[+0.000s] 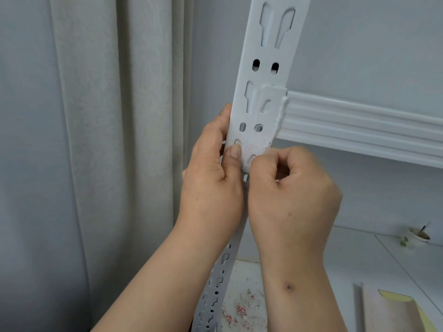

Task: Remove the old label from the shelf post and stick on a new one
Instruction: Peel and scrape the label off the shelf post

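White metal: the post (261,92) runs up through the frame, leaning slightly right, punched with slots.
Label: a pale, translucent label (251,152) lies flat on the post face just under the beam (359,125) joint, its top right corner ragged; old or new cannot be told.
Left hand (211,185): wraps the post's left edge, thumb flat on the label's left side.
Right hand (290,188): curled into a loose fist, fingertips at the label's lower right edge, apparently pinching or scraping it; the contact itself is hidden.
Key relation: the label sits directly up and left of the right knuckles, long axis along the post, both hands touching it.
Below: red and white scraps (242,310) lie on a surface.
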### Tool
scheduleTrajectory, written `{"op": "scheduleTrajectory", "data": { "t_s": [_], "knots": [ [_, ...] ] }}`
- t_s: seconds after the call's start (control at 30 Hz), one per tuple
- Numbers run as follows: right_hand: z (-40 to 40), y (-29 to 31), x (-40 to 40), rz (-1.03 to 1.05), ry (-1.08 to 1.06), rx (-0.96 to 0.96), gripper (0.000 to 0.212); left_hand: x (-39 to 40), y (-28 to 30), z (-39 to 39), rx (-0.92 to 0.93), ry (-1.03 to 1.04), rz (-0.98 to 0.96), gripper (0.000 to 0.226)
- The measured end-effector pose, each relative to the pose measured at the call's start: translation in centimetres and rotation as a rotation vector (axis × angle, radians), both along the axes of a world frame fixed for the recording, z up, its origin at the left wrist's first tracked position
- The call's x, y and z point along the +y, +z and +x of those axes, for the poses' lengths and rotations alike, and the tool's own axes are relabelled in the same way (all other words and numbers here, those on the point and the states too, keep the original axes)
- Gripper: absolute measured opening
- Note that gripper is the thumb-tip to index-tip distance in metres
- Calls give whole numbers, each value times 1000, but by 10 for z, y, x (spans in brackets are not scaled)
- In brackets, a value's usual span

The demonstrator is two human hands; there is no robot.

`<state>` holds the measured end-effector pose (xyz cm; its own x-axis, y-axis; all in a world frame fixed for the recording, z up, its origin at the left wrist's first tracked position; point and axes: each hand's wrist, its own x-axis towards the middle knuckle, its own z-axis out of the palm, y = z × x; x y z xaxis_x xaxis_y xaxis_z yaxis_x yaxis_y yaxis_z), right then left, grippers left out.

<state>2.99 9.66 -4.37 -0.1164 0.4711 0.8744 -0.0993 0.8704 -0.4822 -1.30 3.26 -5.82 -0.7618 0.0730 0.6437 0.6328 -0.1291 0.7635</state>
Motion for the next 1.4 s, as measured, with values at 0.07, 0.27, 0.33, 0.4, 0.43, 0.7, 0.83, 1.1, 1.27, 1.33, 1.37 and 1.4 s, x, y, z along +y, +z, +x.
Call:
{"op": "scheduleTrajectory", "data": {
  "t_s": [0.07, 0.27, 0.33, 0.4, 0.43, 0.7, 0.83, 1.1, 1.27, 1.33, 1.37, 1.4],
  "knots": [
    [0, 2, 0, -16, 15, -18, 27, 0, 0, 1, -2, -1, 1, 51],
    [0, 11, 2, -95, 29, -110, 30, 0, 1, 1, -6, -2, 5, 52],
    [0, 11, 1, -131, 55, -112, 28, 0, 0, 1, -2, -4, 2, 53],
    [0, 10, 1, -165, 81, -108, 27, 0, 0, 1, 2, -5, -2, 54],
    [0, 10, 1, -187, 101, -101, 28, 0, 0, 0, 3, -8, 0, 53],
    [-2, 10, -6, -388, 251, -26, 21, -1, 0, 0, 8, -10, -5, 53],
    [-2, 11, -7, -496, 336, 14, 19, -1, 0, 0, 12, 7, -18, 53],
    [4, -5, -7, -571, 436, 11, 16, -2, 2, 2, 9, 9, -38, 54],
    [4, -2, -7, -502, 380, 1, 15, -2, 2, 1, 19, -2, -33, 51],
    [4, -2, -7, -490, 363, -1, 14, -3, 1, 0, 30, 0, -34, 52],
    [4, -2, -7, -488, 358, 2, 13, -3, 1, 0, 36, -1, -38, 52],
    [3, -3, -7, -483, 352, 2, 11, -3, 2, 0, 38, 1, -45, 53]
  ]
}}
